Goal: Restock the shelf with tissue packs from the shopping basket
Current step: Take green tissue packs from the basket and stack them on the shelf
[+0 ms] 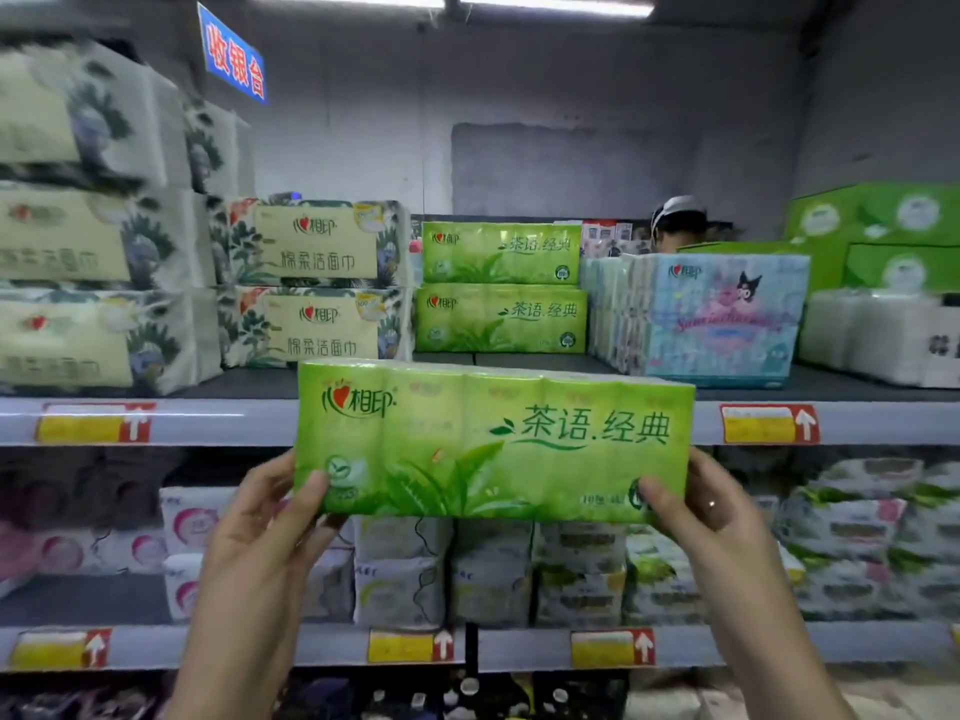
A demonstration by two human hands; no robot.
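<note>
A green tissue pack [493, 439] with tea-leaf print is held upright in front of the upper shelf edge [234, 420]. My left hand [260, 532] grips its lower left corner and my right hand [711, 517], with a ring on one finger, grips its lower right corner. Two matching green packs [501, 285] stand stacked at the back of the upper shelf, straight behind the held one. Bare shelf board lies in front of that stack. The shopping basket is out of view.
Cream floral tissue packs [311, 283] fill the shelf's left side. A blue cartoon-print pack [717, 314], white packs [872, 335] and green boxes [883, 226] sit on the right. The lower shelf [519, 649] holds several soft packs. A person's capped head [678, 220] shows behind the shelf.
</note>
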